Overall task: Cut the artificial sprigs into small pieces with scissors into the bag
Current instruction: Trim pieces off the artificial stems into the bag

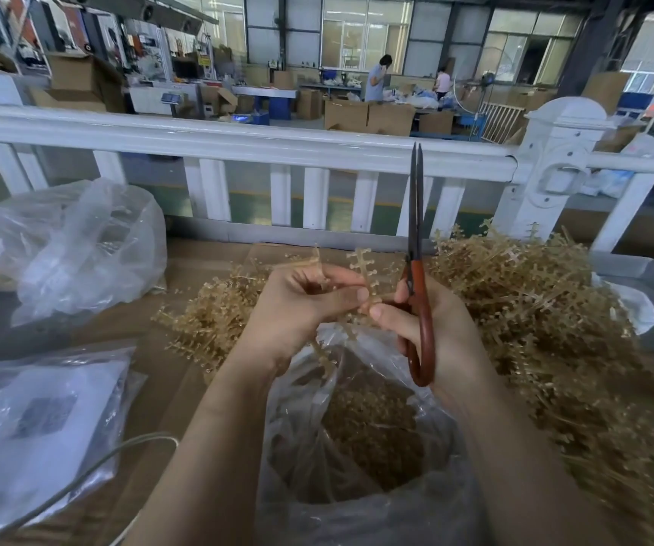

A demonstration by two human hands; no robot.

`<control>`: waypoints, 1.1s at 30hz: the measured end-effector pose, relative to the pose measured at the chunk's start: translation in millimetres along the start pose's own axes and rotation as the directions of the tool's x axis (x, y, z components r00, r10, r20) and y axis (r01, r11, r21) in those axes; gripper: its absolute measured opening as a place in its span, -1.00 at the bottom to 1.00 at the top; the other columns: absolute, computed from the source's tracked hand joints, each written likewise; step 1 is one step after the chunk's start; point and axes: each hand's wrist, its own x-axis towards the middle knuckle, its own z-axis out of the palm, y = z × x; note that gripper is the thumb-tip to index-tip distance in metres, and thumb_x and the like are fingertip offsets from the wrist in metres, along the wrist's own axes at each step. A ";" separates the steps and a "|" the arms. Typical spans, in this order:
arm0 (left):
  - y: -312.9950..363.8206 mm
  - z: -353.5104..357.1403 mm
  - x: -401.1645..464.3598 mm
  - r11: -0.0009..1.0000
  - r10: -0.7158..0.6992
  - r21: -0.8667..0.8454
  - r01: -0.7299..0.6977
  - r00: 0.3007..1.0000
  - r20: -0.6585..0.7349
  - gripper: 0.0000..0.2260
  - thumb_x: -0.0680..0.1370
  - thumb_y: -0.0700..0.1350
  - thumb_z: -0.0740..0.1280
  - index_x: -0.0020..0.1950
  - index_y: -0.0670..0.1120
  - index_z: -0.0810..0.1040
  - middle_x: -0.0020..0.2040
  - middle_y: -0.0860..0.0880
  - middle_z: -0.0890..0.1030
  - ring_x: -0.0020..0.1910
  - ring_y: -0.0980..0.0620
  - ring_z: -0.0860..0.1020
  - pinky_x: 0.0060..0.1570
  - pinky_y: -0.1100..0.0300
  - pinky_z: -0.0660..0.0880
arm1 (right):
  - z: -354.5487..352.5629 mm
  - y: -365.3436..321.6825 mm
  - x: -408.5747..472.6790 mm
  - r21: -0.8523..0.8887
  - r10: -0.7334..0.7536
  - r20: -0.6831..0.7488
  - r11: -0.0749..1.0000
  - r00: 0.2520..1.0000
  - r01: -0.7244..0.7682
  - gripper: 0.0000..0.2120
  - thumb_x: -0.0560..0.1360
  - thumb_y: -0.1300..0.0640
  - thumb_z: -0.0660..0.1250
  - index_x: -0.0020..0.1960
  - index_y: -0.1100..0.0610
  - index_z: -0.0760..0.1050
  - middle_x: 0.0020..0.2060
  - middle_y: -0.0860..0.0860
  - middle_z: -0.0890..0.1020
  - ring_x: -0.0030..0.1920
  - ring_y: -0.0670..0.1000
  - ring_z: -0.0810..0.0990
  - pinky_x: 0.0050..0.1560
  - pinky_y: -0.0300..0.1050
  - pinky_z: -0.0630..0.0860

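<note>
My left hand (301,305) pinches a tan artificial sprig (365,267) above the open clear plastic bag (301,392), which holds several cut tan pieces. My right hand (432,329) grips red-handled scissors (416,214), blades together and pointing straight up. The right thumb also touches the sprig's stem beside the left fingertips. A large heap of uncut sprigs (534,309) lies to the right and behind both hands on the cardboard surface.
A white railing (238,147) runs across just beyond the work surface. A crumpled clear bag (81,238) sits at the left, a flat plastic packet (41,419) at the lower left with a grey cable (81,478) over it. People work far behind.
</note>
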 end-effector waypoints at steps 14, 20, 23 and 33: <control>-5.8 -3.8 -0.6 0.959 0.011 0.276 -0.067 0.980 0.197 -0.47 0.30 0.01 0.63 0.23 -0.03 0.59 0.14 0.07 0.67 0.12 0.03 0.65 0.06 0.15 0.59 | 0.9 -1.8 -2.4 0.196 0.060 -0.098 0.980 0.993 -0.040 -0.77 0.46 0.27 0.52 -0.10 0.13 0.45 -0.36 -0.01 0.59 -0.44 -0.05 0.50 -0.45 -0.23 0.46; 1.1 -22.4 -0.3 0.958 -0.276 -0.028 0.285 0.947 0.164 -0.28 0.32 0.43 0.35 0.31 -0.02 0.50 0.13 -0.10 0.69 -0.18 0.11 0.59 -0.15 0.16 0.43 | -0.8 -5.5 -3.8 0.080 -0.029 -0.052 0.996 0.998 0.033 -0.75 0.47 0.29 0.51 -0.12 0.12 0.42 -0.37 -0.07 0.57 -0.47 -0.10 0.49 -0.45 -0.28 0.46; 0.7 -20.9 -0.6 0.924 -0.287 0.298 0.241 0.950 0.119 -0.63 0.38 0.35 0.38 0.04 0.18 0.69 -0.01 0.13 0.72 -0.15 0.29 0.64 -0.02 0.17 0.43 | 8.0 -5.3 -6.8 0.071 -0.052 0.002 0.996 0.999 0.052 -0.75 0.45 0.32 0.50 -0.12 0.14 0.43 -0.28 0.01 0.64 -0.42 -0.16 0.57 -0.37 -0.29 0.50; -3.4 -13.4 0.7 0.984 -0.173 0.069 0.165 0.975 0.139 -0.91 0.38 -0.11 0.51 -0.14 -0.06 0.73 -0.17 -0.07 0.71 -0.18 0.05 0.66 -0.17 0.27 0.55 | 12.1 0.7 -2.7 -0.062 -0.080 -0.043 0.995 0.996 0.077 -0.75 0.46 0.22 0.54 -0.12 0.04 0.47 -0.33 -0.06 0.62 -0.40 -0.17 0.57 -0.34 -0.28 0.49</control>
